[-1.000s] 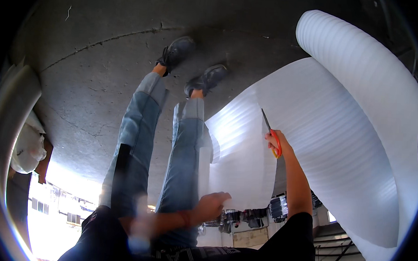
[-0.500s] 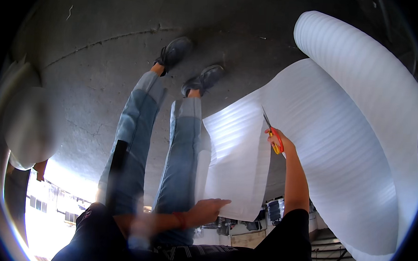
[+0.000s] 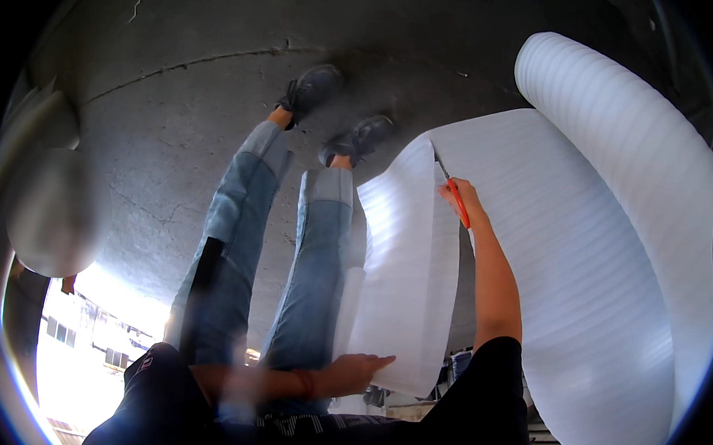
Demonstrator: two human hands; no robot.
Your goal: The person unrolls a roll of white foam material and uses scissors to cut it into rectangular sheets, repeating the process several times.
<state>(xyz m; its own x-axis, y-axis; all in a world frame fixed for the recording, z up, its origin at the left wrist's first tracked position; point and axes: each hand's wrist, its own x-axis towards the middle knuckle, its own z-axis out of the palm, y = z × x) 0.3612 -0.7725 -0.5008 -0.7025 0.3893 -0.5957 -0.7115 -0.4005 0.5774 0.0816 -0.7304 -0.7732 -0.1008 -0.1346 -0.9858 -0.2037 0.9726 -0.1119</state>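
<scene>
White ribbed foam sheet [image 3: 555, 239]: spread just left of the thick white foam roll [image 3: 616, 114].
Right hand [image 3: 469, 196]: clenched around red-handled metal scissors [image 3: 457, 201].
Left hand [image 3: 351, 374]: seems to pinch the loose strip [image 3: 401, 304] near its closest corner.
Cut: mostly done; a short stretch at the far edge appears uncut.
</scene>
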